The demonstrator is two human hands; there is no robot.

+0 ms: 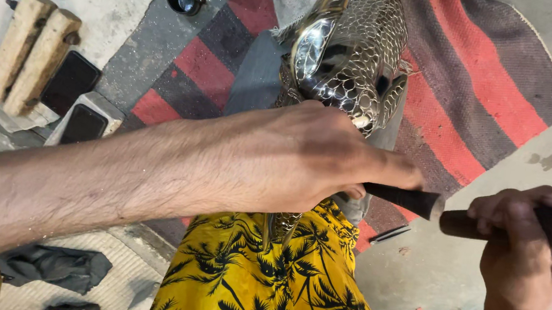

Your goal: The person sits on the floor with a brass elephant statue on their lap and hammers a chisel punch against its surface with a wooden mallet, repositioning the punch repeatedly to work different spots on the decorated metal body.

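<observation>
- The left hand (303,158) grips a dark chisel (404,199) against the scaled metal sculpture (351,60).
- The right hand (526,243) holds a dark hammer handle (521,227), its end just beside the chisel.

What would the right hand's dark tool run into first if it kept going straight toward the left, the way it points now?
The right hand holds a dark hammer-like tool pointing left. First in its line is the end of the dark punch gripped by the left hand; they look nearly touching, though depth is unclear.

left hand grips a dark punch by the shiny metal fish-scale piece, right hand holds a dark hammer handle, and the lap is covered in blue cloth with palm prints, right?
Not quite: the head view shows the cloth is yellow with black palm prints, not blue. The rest holds: the left hand grips the dark punch beside the shiny scaled metal piece, and the right hand holds the dark handle.
</observation>
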